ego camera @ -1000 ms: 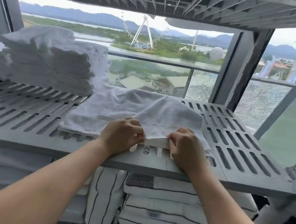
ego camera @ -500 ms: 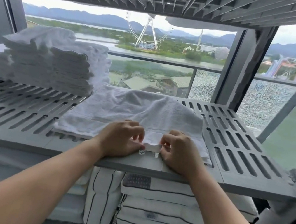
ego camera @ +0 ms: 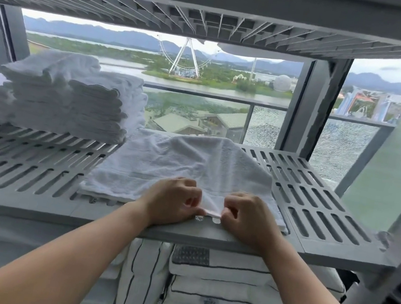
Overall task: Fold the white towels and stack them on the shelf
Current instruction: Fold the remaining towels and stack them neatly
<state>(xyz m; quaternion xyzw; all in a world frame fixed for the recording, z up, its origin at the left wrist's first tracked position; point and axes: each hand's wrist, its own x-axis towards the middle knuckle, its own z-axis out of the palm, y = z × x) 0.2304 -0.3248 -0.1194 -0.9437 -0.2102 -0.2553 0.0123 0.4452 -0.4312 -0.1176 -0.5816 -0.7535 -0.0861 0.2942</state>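
task partly done. a folded stack [ego camera: 75, 103] of white towels sits at the back left of the slatted shelf [ego camera: 318, 196], several layers high, edges roughly lined up. one white towel [ego camera: 186, 170] lies spread on the same shelf just right of the stack, wrinkled and humped at the far side, near edge along the shelf's front lip. it looks only partly folded (can't tell how many layers it has), so my read is the fold is mid-way and placing it on the stack is not yet done. no other loose white towels in view, so can't tell how many are left.

hands: both forearms reach in from below, knuckles up, wrists over the front lip of the shelf. left hand [ego camera: 173, 199] and right hand [ego camera: 247, 217] are close together, nearly touching, at the middle of the towel's near edge. each grip is closed on the towel: curled fingers and thumb pinch a small bunched bit of hem between the two hands.

striped towels [ego camera: 223, 300] are piled on the lower shelf [ego camera: 346, 288], not part of this step.
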